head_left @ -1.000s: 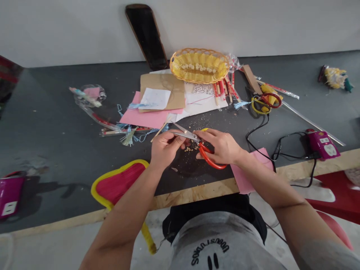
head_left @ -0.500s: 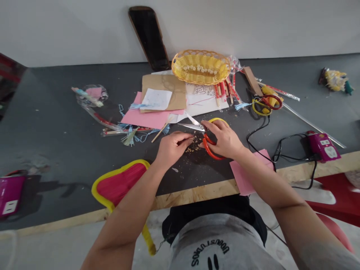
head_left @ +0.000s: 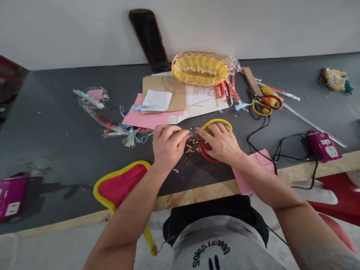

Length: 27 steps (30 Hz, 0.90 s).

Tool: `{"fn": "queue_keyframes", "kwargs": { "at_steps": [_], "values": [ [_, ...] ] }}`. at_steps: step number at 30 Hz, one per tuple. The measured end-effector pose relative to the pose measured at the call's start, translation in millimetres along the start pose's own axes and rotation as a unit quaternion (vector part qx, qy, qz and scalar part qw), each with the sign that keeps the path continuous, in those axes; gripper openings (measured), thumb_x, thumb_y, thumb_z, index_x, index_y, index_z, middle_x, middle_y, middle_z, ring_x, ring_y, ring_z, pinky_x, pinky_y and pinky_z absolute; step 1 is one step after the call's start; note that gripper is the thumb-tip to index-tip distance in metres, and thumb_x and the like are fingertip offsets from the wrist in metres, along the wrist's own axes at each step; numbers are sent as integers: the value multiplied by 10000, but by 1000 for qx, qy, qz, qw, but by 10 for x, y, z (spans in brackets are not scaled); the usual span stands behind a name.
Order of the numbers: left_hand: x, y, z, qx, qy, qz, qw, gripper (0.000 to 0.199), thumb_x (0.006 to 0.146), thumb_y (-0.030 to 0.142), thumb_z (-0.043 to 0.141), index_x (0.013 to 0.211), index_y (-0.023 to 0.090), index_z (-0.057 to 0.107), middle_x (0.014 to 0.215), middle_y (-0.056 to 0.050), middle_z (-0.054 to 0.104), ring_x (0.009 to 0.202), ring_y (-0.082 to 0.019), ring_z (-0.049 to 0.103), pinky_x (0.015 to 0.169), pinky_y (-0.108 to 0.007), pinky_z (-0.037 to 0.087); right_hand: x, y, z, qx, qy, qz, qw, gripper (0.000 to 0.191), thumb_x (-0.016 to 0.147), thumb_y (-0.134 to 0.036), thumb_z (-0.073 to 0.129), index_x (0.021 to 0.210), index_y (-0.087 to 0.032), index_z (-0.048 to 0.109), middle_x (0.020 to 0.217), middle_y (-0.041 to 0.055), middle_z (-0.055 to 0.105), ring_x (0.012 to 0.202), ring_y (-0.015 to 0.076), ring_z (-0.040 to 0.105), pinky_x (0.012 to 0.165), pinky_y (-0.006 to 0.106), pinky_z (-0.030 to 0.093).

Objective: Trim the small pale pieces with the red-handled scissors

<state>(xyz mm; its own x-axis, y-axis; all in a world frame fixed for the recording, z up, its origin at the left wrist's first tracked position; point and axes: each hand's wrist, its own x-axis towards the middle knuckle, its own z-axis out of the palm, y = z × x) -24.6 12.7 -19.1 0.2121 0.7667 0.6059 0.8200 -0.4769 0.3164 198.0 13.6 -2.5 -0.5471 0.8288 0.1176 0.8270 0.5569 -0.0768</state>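
Observation:
Near the middle of the table, my left hand [head_left: 169,145] has thumb and forefinger pinched together at something too small to make out. Facing it, my right hand [head_left: 222,141] is bent over the scissors [head_left: 217,121], with one yellow and one red handle loop; its fingers hide part of them and the blades hardly show. Whether that hand grips the scissors is unclear. Small tan crumbs [head_left: 192,146] lie on the dark table between and below my hands.
A yellow basket [head_left: 201,78] stands at the back beside a leaning phone [head_left: 149,39]. Pink paper [head_left: 149,119] and tassels [head_left: 131,138] lie left of centre. A red-and-yellow fan shape [head_left: 120,183] is by my left forearm; a purple box [head_left: 324,146] with black cables is right.
My left hand has moved slightly left and up, its fingers more curled. The scissors' blades, earlier visible pointing left, are now mostly hidden. My right hand has shifted slightly over the handles.

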Motion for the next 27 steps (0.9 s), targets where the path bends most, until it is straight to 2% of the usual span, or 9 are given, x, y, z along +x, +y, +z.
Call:
{"fn": "queue_keyframes", "kwargs": {
  "at_steps": [5, 10, 17, 19, 22, 25, 27],
  "values": [
    [-2, -13, 38, -2, -11, 6, 1000, 116, 911, 274, 679, 896, 256, 793, 848, -60, 735, 860, -240, 578, 806, -393, 482, -6, -9, 24, 5, 10, -9, 1000, 534, 960, -434, 566, 1474, -299, 509, 1215, 113, 633, 1050, 291, 518, 845, 413, 386],
    [13, -4, 19, -45, -23, -27, 998, 144, 924, 280, 652, 861, 237, 775, 829, -47, 765, 827, -233, 600, 834, -398, 480, -10, -4, 26, 0, 37, -16, 999, 535, 944, -421, 595, 1461, -306, 524, 1200, 106, 645, 1037, 286, 533, 846, 415, 402],
    [22, -42, -72, -88, 63, -118, 987, 196, 973, 278, 567, 1005, 198, 743, 973, -80, 780, 937, -225, 658, 891, -372, 492, 31, 174, 73, 58, 86, 53, 993, 530, 914, -432, 623, 1413, -257, 580, 1172, 121, 643, 1075, 297, 565, 937, 450, 478],
    [23, -60, -64, -93, 59, -128, 986, 192, 967, 287, 569, 1011, 191, 730, 982, -80, 774, 947, -221, 664, 882, -361, 503, 47, 237, 121, 93, 100, 65, 989, 539, 890, -427, 650, 1394, -243, 594, 1172, 122, 647, 1096, 301, 578, 964, 461, 497],
    [24, -85, -29, -86, -22, -116, 989, 164, 939, 272, 594, 997, 203, 731, 973, -64, 771, 958, -230, 663, 911, -379, 501, 70, 308, 188, 130, 121, 76, 981, 551, 873, -423, 666, 1388, -241, 593, 1174, 121, 650, 1121, 302, 589, 991, 475, 512],
    [16, -101, 8, -77, -137, -66, 985, 141, 917, 261, 625, 952, 213, 753, 933, -61, 769, 932, -249, 650, 913, -416, 494, 96, 365, 225, 145, 146, 96, 974, 577, 870, -460, 667, 1397, -238, 585, 1180, 125, 649, 1123, 307, 601, 1005, 494, 518],
    [4, -101, 29, -72, -181, -35, 980, 155, 919, 262, 629, 961, 214, 770, 915, -70, 764, 911, -258, 636, 890, -429, 496, 113, 400, 237, 145, 160, 105, 971, 582, 874, -488, 662, 1392, -234, 593, 1181, 126, 651, 1113, 308, 609, 1010, 503, 521]
  ]
}}
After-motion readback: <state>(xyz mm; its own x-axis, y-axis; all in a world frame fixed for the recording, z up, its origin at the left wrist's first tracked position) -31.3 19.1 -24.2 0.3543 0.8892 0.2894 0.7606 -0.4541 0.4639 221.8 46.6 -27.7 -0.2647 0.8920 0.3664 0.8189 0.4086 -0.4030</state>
